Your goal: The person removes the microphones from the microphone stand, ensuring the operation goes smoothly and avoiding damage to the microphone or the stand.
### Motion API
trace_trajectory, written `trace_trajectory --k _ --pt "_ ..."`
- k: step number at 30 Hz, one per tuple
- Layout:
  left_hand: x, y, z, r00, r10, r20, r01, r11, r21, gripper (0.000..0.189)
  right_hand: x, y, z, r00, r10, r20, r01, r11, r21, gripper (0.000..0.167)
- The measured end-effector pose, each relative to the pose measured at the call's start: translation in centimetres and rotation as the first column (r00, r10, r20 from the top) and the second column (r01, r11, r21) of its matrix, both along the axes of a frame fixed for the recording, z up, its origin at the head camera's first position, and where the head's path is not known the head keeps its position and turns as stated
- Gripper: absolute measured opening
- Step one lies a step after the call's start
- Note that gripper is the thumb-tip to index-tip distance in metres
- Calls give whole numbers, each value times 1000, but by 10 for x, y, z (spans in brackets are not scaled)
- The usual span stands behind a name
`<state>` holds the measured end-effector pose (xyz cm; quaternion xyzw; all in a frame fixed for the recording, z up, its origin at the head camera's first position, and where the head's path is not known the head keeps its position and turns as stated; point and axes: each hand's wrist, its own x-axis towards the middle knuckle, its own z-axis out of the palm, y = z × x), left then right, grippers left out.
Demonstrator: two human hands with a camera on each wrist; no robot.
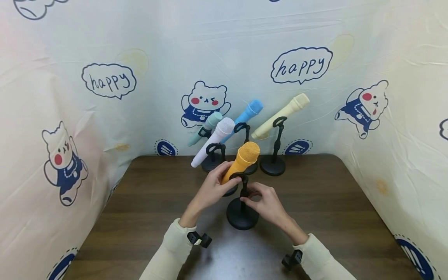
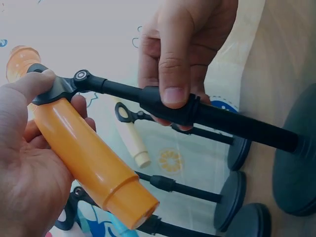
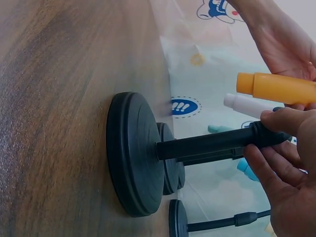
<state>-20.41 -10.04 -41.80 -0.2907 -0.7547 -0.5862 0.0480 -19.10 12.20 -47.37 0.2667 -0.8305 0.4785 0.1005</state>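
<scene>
An orange microphone (image 1: 243,158) sits tilted in the clip (image 2: 55,88) of the nearest black microphone stand (image 1: 242,213). My left hand (image 1: 214,186) holds the microphone at the clip, its thumb pressing on the clip in the left wrist view. With thumb and fingers my right hand (image 1: 263,200) grips the collar (image 2: 165,104) on the stand's pole. The stand's round base (image 3: 136,154) rests on the table. Part of the microphone's body is hidden by the left hand in the head view.
Behind stand several more microphones in black stands: a lavender microphone (image 1: 214,142), a teal microphone (image 1: 206,127), a blue microphone (image 1: 249,112) and a pale yellow microphone (image 1: 281,116). The wooden table (image 1: 140,233) ends at a printed cloth backdrop (image 1: 157,58) on the back and sides.
</scene>
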Motion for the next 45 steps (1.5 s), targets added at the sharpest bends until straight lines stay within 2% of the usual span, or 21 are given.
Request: trace_trajectory --k 6,10,18,23,28,37,45 --pt "-1 1 -11 997 -36 69 31 997 73 47 0 0 1 1000 6 17 -5 1000 -8 27" --pt "-2 1 -18 990 -80 112 63 987 147 52 -1 1 1 1000 -6 21 6 1000 -3 27" --pt "-3 8 -29 974 -170 151 117 944 309 60 -1 0 1 999 -26 30 26 1000 7 27" --pt "-2 13 -33 966 -196 171 117 915 387 57 0 0 2 999 -31 40 31 1000 0 27" --pt "0 16 -36 971 -177 163 99 911 400 54 -1 0 1 998 -32 48 32 999 0 27" --pt "0 15 -36 969 -181 170 101 913 395 61 0 0 2 995 -25 92 26 1000 -10 28" --pt "3 12 -32 968 -176 178 104 929 354 66 0 0 1 997 -33 73 33 999 5 27"
